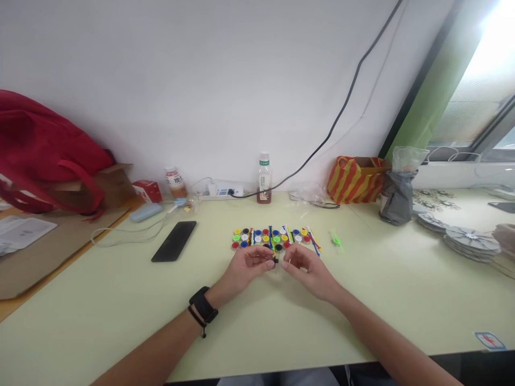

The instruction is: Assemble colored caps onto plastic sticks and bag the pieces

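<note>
Over the table's middle, my left hand (pixel 251 262) pinches a small black piece (pixel 276 260) between thumb and fingers; a clear part seems to hang below it. Close on its right is my right hand (pixel 306 271), fingers curled and thumb near the forefinger; what they hold, if anything, is too small to make out. Just beyond both hands lie rows of small round coloured pieces (pixel 265 238) in red, blue, green, yellow, white and black. Thin coloured sticks (pixel 313 240) lie among and beside them. A bright green piece (pixel 336 241) sits apart to the right.
Left of the hands lies a black phone (pixel 174 241), with a white cable behind it. Two bottles, one brown-filled (pixel 264 179), and a power strip (pixel 223 190) stand along the wall. A striped bag (pixel 357 179), a grey bag (pixel 397 198) and stacked discs (pixel 471 244) are at right.
</note>
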`<state>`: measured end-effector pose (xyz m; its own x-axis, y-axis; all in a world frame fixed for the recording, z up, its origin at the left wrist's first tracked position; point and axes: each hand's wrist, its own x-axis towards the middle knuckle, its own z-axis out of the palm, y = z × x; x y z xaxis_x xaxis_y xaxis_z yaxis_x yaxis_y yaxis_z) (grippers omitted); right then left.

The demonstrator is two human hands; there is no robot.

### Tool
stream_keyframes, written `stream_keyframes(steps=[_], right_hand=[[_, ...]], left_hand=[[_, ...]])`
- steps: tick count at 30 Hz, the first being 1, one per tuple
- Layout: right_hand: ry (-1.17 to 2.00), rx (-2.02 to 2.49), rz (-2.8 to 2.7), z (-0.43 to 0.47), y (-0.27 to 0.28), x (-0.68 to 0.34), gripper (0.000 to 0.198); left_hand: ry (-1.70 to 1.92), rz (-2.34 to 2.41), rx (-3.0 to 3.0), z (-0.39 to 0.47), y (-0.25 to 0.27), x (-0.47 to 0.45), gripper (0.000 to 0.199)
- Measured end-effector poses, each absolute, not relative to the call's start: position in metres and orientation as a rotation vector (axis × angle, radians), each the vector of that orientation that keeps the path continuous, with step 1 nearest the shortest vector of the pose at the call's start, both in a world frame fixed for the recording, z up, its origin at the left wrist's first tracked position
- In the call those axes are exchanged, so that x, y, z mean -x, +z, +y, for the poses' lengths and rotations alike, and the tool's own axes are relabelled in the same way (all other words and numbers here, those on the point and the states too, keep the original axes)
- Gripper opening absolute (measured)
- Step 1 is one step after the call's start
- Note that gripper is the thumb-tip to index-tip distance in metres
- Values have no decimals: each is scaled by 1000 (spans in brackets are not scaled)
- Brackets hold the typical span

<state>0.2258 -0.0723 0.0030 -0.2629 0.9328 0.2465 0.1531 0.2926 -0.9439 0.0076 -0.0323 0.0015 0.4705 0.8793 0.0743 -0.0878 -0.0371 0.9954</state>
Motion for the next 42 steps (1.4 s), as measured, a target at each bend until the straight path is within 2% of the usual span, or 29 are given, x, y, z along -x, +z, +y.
stream_keyframes(steps=[8, 22, 28, 30, 35, 37, 39, 42], right_hand=[[1028, 1016, -1701, -73, -2, -225, 21], [1006, 1029, -1781, -75, 0, -224, 20], [797, 1068, -1760, -74, -2, -229, 16], [733, 1065, -1789, -74, -6, -230, 20], [582, 1023, -1898, -78, -15, -230, 59], [532, 1026, -1926, -78, -14, -230, 50], [497, 1070, -1970, -78, -11, -231, 25], [503, 1149, -1967, -76, -5, -233, 47]], left_hand=[[886, 722, -1376, -33, 0, -8, 32], [855, 691, -1396, -35, 2, -7, 30], [920, 741, -1350, -34, 4, -9, 35], [921, 763, -1331, -34, 4, -8, 36], [897, 790, -1303, -32, 2, -7, 36], [901, 787, -1301, -31, 1, -7, 36], [907, 785, -1300, -31, 1, -7, 36], [905, 788, -1304, -31, 1, -7, 36]])
